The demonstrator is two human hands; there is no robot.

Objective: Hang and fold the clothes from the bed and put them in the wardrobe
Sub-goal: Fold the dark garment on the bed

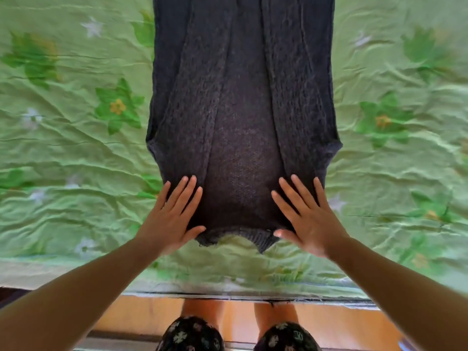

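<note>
Bare forearms (76,295) reach to a dark knit garment (243,110) on the bed (253,277)

Closest in view are the two forearms, entering from the bottom corners and angling inward. Between them, low in the frame, sit dark shorts (192,333) with small pale motifs, too blurred to read as writing or a mark. Bare legs stand below on an orange-brown floor (240,317).

A crumpled green sheet (76,148) printed with leaves and pale stars covers the bed. The knit garment lies lengthwise on it, stretching away from the person and running out of the top of the frame. Its near end, finished with a ribbed edge, stops just short of the bed's near side. Two textured knit panels flank a plainer middle strip, and no label can be made out.

The left hand (172,219) lies palm down on the garment's near left corner, fingers straight and a little spread, thumb stretched toward the ribbed edge. The right hand (307,219) mirrors it on the near right corner, fingers fanned flat on the knit, thumb tip at the ribbing. Neither hand pinches or curls round the fabric; both press flat, well apart, with the middle strip between them
</note>
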